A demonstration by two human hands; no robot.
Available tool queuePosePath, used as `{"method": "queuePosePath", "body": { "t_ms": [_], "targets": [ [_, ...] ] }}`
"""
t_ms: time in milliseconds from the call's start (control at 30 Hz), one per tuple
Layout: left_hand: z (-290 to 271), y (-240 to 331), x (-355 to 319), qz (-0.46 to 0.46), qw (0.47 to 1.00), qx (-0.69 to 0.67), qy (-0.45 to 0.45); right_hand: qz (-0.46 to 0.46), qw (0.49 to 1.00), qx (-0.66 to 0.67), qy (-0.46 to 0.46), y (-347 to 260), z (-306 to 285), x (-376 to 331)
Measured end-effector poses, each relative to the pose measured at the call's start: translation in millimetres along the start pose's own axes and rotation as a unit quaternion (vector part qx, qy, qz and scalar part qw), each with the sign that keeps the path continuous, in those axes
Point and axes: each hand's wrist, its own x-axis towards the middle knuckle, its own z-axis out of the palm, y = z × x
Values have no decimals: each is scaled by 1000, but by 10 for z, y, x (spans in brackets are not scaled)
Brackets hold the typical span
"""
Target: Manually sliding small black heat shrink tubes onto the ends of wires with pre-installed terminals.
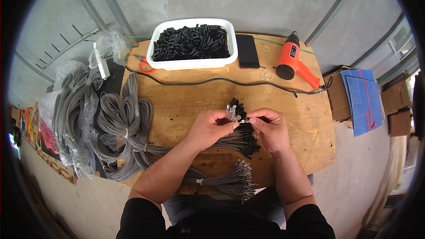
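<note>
Over the front middle of the wooden table, my left hand (211, 127) pinches thin grey wires near their bare metal-tipped ends (232, 113). My right hand (271, 131) meets it from the right, thumb and forefinger closed on a small black sleeve (246, 120) at a wire end. Below and behind the fingers fan out grey wires with black-sleeved ends (249, 145). Nearer to me lies another tied grey wire bundle (221, 180), its metal tips bare. A white tub (190, 65) at the back holds many short black sleeves (190, 42).
Coiled grey wire bundles (126, 124) cover the left side, some in clear plastic. An orange heat gun (294, 57) stands back right, near a black phone (247, 51) and rubber bands (266, 76). A black cable (212, 79) crosses the table. Red-handled pliers (145, 65) lie beside the tub.
</note>
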Motion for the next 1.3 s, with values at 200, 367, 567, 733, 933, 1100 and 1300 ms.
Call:
{"method": "queuePosePath", "body": {
  "t_ms": [200, 367, 567, 733, 933, 1100, 1300],
  "targets": [
    [5, 6, 10, 1, 1000, -2, -10, -39, 994, -102, -9, -15, 21, -23],
    [-10, -30, 16, 13, 1000, 22, -17, -35, 992, -121, -11, -18, 7, -19],
    [-17, -61, 28, 33, 998, 54, -4, -43, 993, -111, -8, -53, -17, -16],
    [-21, -76, 14, 38, 999, 29, 10, -3, 1000, -15, -15, -86, 2, 2],
    [0, -50, 19, 40, 996, 74, 18, 118, 981, 153, -27, -53, -62, 46],
    [-8, -119, 31, 60, 994, 87, 26, 131, 978, 156, -47, -30, -17, 40],
    [-5, -73, 27, 29, 994, 105, 12, 124, 983, 128, -35, -36, -17, 39]
  ]
}}
